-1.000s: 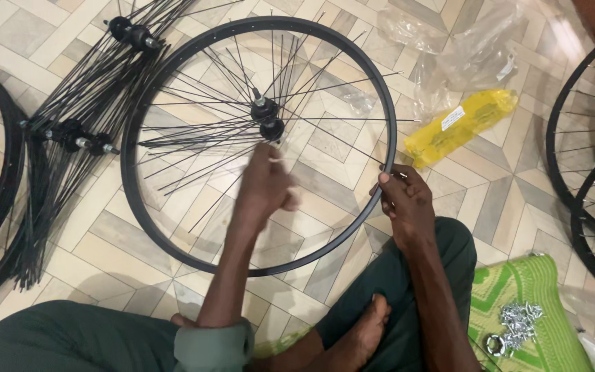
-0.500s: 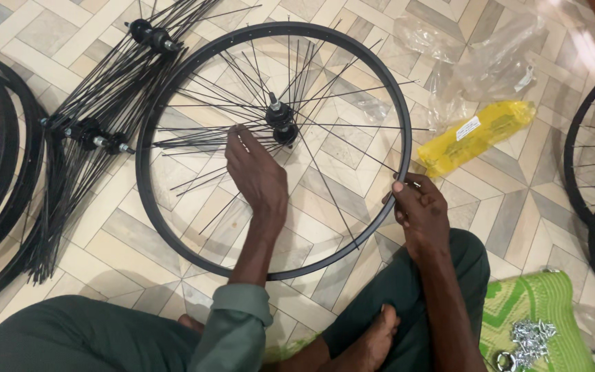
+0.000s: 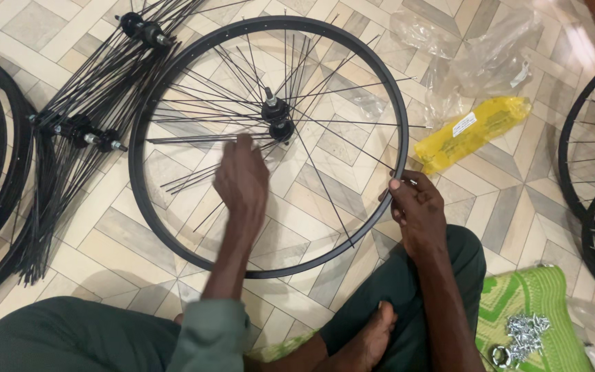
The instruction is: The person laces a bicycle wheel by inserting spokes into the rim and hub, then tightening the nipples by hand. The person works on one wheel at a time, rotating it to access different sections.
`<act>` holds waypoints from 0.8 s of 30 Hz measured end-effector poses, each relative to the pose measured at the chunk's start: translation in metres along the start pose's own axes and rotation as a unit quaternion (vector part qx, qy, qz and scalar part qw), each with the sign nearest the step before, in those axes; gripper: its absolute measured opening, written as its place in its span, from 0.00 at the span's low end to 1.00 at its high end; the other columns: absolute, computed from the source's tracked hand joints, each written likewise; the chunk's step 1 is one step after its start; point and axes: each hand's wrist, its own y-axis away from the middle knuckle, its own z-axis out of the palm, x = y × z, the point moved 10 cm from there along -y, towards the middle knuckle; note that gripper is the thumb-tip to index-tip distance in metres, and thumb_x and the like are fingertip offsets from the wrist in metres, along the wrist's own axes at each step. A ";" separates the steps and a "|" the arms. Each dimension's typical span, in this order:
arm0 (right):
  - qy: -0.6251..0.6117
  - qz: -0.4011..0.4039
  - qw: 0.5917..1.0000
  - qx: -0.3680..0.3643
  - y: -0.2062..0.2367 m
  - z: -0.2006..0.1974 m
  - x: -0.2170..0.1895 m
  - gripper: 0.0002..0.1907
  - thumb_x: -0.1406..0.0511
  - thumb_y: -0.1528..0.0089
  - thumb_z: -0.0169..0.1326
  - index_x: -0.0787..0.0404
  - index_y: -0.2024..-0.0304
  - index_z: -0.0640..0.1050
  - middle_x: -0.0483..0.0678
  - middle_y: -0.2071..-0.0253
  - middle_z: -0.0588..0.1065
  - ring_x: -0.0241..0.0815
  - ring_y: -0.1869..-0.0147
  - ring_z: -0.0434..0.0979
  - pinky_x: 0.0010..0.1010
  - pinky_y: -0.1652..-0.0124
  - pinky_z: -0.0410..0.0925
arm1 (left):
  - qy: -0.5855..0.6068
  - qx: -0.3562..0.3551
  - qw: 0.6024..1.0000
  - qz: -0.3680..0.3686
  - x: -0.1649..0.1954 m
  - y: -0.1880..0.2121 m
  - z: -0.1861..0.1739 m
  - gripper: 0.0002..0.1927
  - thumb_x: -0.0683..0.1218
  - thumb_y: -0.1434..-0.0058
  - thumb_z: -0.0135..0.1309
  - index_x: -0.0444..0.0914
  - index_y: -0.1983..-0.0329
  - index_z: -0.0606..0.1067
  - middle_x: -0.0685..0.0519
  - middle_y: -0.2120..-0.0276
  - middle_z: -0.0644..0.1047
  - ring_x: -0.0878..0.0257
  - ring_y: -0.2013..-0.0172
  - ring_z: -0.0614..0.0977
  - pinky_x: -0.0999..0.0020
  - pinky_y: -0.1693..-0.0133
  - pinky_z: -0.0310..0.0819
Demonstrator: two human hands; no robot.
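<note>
The black wheel rim (image 3: 173,227) lies flat on the tiled floor (image 3: 63,234) just ahead of my crossed legs, and the hub (image 3: 278,120) sits above its middle, towards the far side, with loose spokes (image 3: 194,138) fanning out from it. Taking the hub as my mark: my left hand (image 3: 242,182) hangs just on the near-left side of it, inside the rim, fingers loosely spread over the spoke ends that run leftward and clamped on nothing that I can see. That bundle's long axis runs from the hub out to the left, nearly level across my view. My right hand (image 3: 418,210) is further off, down and to the right of the hub, its grip pinched together on the rim's right edge where a spoke meets it. The left hand is the nearer to the hub. Right of the hub, beyond the rim, lies a yellow packet (image 3: 473,131); far left lie more spoked hubs (image 3: 80,131).
</note>
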 end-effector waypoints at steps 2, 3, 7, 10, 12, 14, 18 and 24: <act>0.009 -0.002 1.000 -0.002 0.000 0.001 -0.001 0.16 0.64 0.36 0.59 0.68 0.50 0.75 0.49 0.69 0.76 0.29 0.76 0.63 0.19 0.77 0.55 | 0.180 -0.149 0.956 -0.175 -0.011 0.025 0.033 0.07 0.44 0.30 0.52 0.37 0.53 0.76 0.43 0.60 0.84 0.58 0.65 0.85 0.64 0.65 0.76; 0.014 -0.003 1.000 -0.004 0.001 0.002 -0.002 0.16 0.64 0.36 0.59 0.68 0.50 0.75 0.50 0.69 0.77 0.29 0.76 0.63 0.19 0.77 0.55 | 0.396 -0.213 0.861 -0.239 0.000 0.044 0.051 0.11 0.43 0.29 0.48 0.35 0.49 0.75 0.37 0.56 0.83 0.56 0.67 0.82 0.63 0.67 0.74; 0.010 0.004 1.000 0.006 0.002 0.003 -0.001 0.17 0.64 0.36 0.59 0.68 0.50 0.75 0.49 0.69 0.76 0.29 0.76 0.63 0.19 0.77 0.55 | 0.776 -0.248 0.511 -0.275 0.076 0.085 0.068 0.17 0.39 0.32 0.41 0.31 0.41 0.65 0.37 0.45 0.77 0.46 0.48 0.82 0.62 0.51 0.81; 0.009 0.013 1.000 0.011 0.003 0.001 0.001 0.17 0.63 0.36 0.59 0.68 0.50 0.75 0.48 0.69 0.75 0.29 0.75 0.63 0.19 0.77 0.54 | 0.677 -0.215 0.661 -0.240 0.087 0.093 0.075 0.23 0.39 0.35 0.44 0.34 0.36 0.58 0.39 0.42 0.71 0.47 0.41 0.78 0.59 0.42 0.76; -0.012 0.021 1.000 0.017 0.001 -0.001 0.002 0.17 0.64 0.37 0.59 0.68 0.50 0.75 0.48 0.70 0.76 0.29 0.76 0.63 0.19 0.78 0.54 | 0.423 -0.220 0.860 -0.180 0.083 0.089 0.074 0.29 0.42 0.34 0.47 0.29 0.33 0.55 0.32 0.43 0.70 0.45 0.42 0.77 0.57 0.43 0.69; -0.019 0.016 1.000 0.009 0.000 -0.001 0.002 0.17 0.63 0.36 0.59 0.68 0.50 0.75 0.48 0.69 0.76 0.29 0.75 0.64 0.19 0.77 0.55 | 0.306 -0.203 0.925 -0.093 0.087 0.087 0.063 0.23 0.51 0.29 0.50 0.32 0.39 0.62 0.35 0.47 0.73 0.43 0.46 0.78 0.53 0.46 0.72; -0.038 0.025 0.999 0.009 -0.004 -0.003 0.003 0.16 0.64 0.36 0.59 0.66 0.49 0.75 0.47 0.69 0.75 0.29 0.74 0.64 0.19 0.77 0.55 | 0.461 -0.403 0.763 -0.208 0.092 0.127 0.087 0.24 0.60 0.32 0.43 0.36 0.48 0.63 0.41 0.54 0.76 0.53 0.59 0.80 0.58 0.65 0.79; -0.093 0.035 0.994 0.034 -0.011 -0.018 0.016 0.15 0.61 0.31 0.55 0.66 0.50 0.76 0.48 0.68 0.74 0.30 0.73 0.64 0.19 0.76 0.56 | 0.584 -0.459 0.647 -0.170 0.136 0.130 0.080 0.21 0.56 0.31 0.49 0.33 0.53 0.64 0.42 0.56 0.78 0.55 0.67 0.86 0.63 0.73 0.84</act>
